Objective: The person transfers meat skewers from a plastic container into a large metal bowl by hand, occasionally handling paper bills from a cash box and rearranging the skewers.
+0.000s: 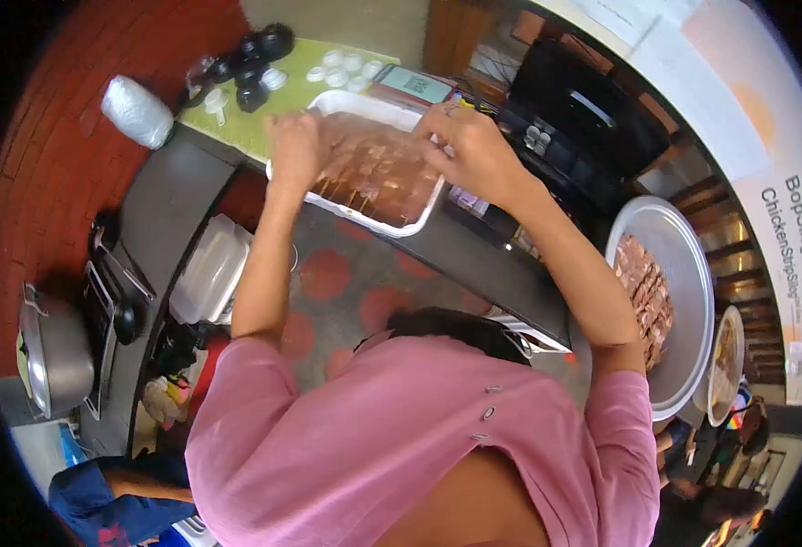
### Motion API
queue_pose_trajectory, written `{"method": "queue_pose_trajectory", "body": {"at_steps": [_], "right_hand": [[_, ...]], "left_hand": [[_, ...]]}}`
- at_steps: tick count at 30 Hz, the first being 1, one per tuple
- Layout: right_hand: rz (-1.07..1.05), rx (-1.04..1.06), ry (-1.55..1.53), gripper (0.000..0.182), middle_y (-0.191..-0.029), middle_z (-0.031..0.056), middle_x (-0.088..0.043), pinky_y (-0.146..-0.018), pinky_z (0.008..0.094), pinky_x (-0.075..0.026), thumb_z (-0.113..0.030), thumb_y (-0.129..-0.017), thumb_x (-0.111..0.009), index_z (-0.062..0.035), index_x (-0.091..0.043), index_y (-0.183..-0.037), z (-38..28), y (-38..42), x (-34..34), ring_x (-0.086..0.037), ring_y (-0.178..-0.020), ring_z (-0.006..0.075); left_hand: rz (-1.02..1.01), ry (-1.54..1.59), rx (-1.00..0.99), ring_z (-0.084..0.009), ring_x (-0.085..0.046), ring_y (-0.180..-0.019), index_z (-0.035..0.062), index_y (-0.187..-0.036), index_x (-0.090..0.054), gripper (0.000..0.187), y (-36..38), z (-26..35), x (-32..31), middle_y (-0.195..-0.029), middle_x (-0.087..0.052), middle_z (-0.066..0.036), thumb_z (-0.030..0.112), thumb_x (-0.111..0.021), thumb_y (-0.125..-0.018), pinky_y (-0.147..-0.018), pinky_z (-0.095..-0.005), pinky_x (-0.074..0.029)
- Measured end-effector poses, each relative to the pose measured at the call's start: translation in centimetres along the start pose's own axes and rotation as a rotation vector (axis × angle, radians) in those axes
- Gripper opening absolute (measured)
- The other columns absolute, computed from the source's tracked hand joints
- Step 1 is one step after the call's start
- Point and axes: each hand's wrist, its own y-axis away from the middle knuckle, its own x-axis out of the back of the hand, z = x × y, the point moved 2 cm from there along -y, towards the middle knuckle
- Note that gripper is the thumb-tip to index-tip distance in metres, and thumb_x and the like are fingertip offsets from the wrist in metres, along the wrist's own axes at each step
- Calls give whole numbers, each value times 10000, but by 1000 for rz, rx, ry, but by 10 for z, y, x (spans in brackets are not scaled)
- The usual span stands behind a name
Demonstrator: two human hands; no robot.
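Note:
A white rectangular tray (pixel 407 230) holds skewered meat (pixel 365 169) in brown marinade, with a smooth hazy sheen over its upper part. My left hand (pixel 293 150) is closed at the tray's left side, its fingers curled down and slightly blurred. At the upper right corner, my right hand (pixel 474 150) has its thumb and fingers bent together over the rim. What either hand pinches is too small or hidden to make out.
White lids (pixel 337 68) and black bottles (pixel 253 66) stand on a green mat (pixel 305 56) behind the tray. A large basin (pixel 622 228) of meat pieces sits at right. On the left are a metal pot (pixel 62 356) and plastic containers (pixel 211 269). Another person's arm (pixel 146 483) shows lower left.

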Motion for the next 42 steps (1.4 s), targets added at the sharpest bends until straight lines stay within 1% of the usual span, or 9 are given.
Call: {"method": "queue_pose_trajectory", "body": {"at_steps": [9, 10, 13, 15, 19, 27, 33, 36, 42], "right_hand": [[-27, 56, -8, 176, -957, 156, -642, -822, 421, -490, -107, -765, -602, -27, -630, -919, 14, 45, -18, -605, -936, 351], [-24, 75, 23, 202, -941, 171, -642, -833, 425, -489, -106, -750, -609, -16, -621, -931, 10, 48, -15, -606, -940, 354], [-139, -42, 34, 262, -920, 217, -634, -864, 434, -485, -99, -712, -622, 8, -600, -950, 14, 61, -27, -600, -972, 363], [-6, 16, 141, 233, -901, 220, -630, -862, 431, -486, -99, -712, -613, 16, -592, -915, 11, 68, -26, -600, -975, 353], [-53, 2, 288, 195, -909, 137, -617, -839, 374, -497, -150, -740, -612, -17, -597, -881, -12, 78, 31, -592, -952, 297], [305, 83, 446, 179, -829, 112, -615, -747, 408, -509, -69, -737, -637, -52, -636, -915, -43, 181, 235, -608, -861, 315], [-16, -397, 796, 282, -873, 107, -622, -790, 397, -506, -46, -731, -623, -24, -615, -1012, -14, 324, 274, -600, -878, 307], [-388, -296, 990, 287, -923, 121, -624, -811, 389, -505, -70, -722, -593, 8, -604, -997, 21, 386, 254, -594, -937, 298], [-478, -71, 891, 235, -948, 145, -601, -785, 353, -516, -118, -686, -585, 14, -621, -877, 44, 417, 210, -579, -927, 266]], "left_hand": [[1, 23, -53, -353, -608, -822, 33, -774, -667, 131, 14, 10, 42, -798, -642, -176, 158, -646, -740, -762, -466, -429], [5, 93, -68, -340, -591, -812, 42, -732, -647, 219, 14, 10, 43, -752, -625, -161, 248, -716, -700, -721, -443, -431], [-3, -42, -127, -325, -598, -834, 69, -825, -648, 111, 17, 15, 37, -787, -643, -116, 166, -664, -774, -782, -458, -396], [-34, -36, -100, -313, -594, -852, 70, -816, -644, 90, 18, 20, 39, -802, -647, -99, 157, -657, -799, -788, -443, -392], [-47, -3, -134, -293, -592, -810, 62, -806, -646, 95, 20, 16, 34, -777, -646, -86, 154, -670, -795, -747, -448, -389], [-83, 166, -113, -312, -637, -676, 11, -787, -640, 112, 21, 31, 32, -743, -664, -150, 120, -659, -805, -637, -415, -458], [-79, 343, -26, -323, -646, -690, -10, -849, -617, 124, 21, 33, 20, -763, -658, -186, 114, -618, -857, -630, -395, -474], [-10, 344, -38, -316, -643, -688, 0, -878, -603, 107, 15, 28, 11, -774, -657, -178, 107, -605, -869, -631, -395, -473], [10, 323, 34, -238, -644, -694, 10, -882, -602, 97, -1, 44, 49, -773, -655, -135, 105, -582, -891, -637, -351, -483]]}}
